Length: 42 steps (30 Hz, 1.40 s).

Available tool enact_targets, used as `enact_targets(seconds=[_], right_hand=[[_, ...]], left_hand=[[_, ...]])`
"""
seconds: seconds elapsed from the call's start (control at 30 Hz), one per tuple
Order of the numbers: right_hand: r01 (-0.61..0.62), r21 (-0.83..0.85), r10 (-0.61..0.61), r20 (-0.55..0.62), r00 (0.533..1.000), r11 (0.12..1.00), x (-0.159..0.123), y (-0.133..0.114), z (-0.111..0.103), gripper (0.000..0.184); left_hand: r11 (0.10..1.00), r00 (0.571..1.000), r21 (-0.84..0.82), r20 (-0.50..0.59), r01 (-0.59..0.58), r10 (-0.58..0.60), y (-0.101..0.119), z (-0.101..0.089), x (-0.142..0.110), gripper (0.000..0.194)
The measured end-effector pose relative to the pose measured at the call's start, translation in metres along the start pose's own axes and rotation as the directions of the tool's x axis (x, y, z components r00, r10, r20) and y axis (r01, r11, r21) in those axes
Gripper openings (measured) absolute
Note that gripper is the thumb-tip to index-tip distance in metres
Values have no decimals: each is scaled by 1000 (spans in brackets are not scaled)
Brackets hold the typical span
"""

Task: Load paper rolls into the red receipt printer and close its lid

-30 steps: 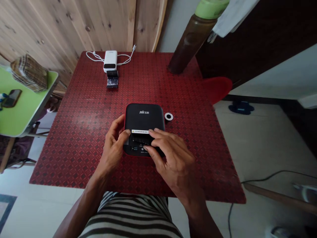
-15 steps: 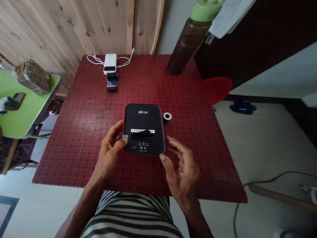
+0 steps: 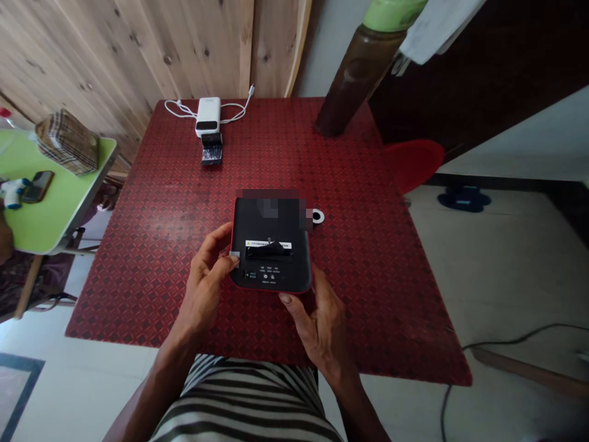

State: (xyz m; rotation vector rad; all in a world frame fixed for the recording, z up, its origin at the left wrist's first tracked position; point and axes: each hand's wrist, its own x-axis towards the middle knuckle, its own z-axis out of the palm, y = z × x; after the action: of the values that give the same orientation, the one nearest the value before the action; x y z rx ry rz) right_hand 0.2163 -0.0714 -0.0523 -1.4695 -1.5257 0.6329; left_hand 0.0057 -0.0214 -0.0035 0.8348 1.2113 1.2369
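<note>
A small black printer (image 3: pixel 271 224) with a red lower edge lies on the red patterned table (image 3: pixel 184 202) in front of me. Its top carries a white warning strip, a slot with a piece of black material in it, and small buttons. My left hand (image 3: pixel 207 276) grips its left side, thumb pressed on the top by a small grey patch. Around the right front corner, my right hand (image 3: pixel 319 322) holds on with its thumb at the front edge; its other fingers are partly hidden. Beside the printer's right side stands a small roll (image 3: pixel 318 216) with a white end. Blocky smearing covers the printer's far edge.
A white power bank (image 3: pixel 208 116) with a cable and a folded black shiny piece (image 3: pixel 211 150) lie at the back left. A tall brown bottle (image 3: pixel 352 77) stands back right. At left, a green table (image 3: pixel 46 227) holds a checked bag (image 3: pixel 69 141) and phone (image 3: pixel 39 186).
My right hand has moved left and closed on the printer's right front corner, where its fingers were apart before. The left hand keeps its grip. The whole view has shifted slightly.
</note>
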Motion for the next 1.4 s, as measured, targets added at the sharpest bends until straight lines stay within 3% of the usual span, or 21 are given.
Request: enact_targets(seconds=[0.43,0.8,1.0,1.1,1.17,1.27,1.4], right_hand=[[51,-92,-54,-31,998,994,-1,9,-1,61],[138,-72,-132,92,987,988,11,-1,-20,57],[289,-267,-305,-20,952,919,52,-25,-46,25],[503,-299,-491,119,863,811,86,-49,-40,21],[572,-312,-491,304,817,759,107,-62,-28,24],[570,-380,-302,568,766,729,132,-74,-7,23],[547,-468,-100,689,717,694,151,-75,14,27]], left_hand=[[999,998,-3,-59,34,-34,6,10,0,53],[987,992,104,39,-125,122,-4,-2,-1,52],[941,950,177,170,-290,261,-20,-15,7,67],[877,896,226,246,-424,370,-35,-16,8,77],[821,858,278,292,-499,423,-42,-17,7,83],[765,827,332,340,-552,448,-47,-17,6,94],[751,832,372,352,-546,430,-45,-16,6,99]])
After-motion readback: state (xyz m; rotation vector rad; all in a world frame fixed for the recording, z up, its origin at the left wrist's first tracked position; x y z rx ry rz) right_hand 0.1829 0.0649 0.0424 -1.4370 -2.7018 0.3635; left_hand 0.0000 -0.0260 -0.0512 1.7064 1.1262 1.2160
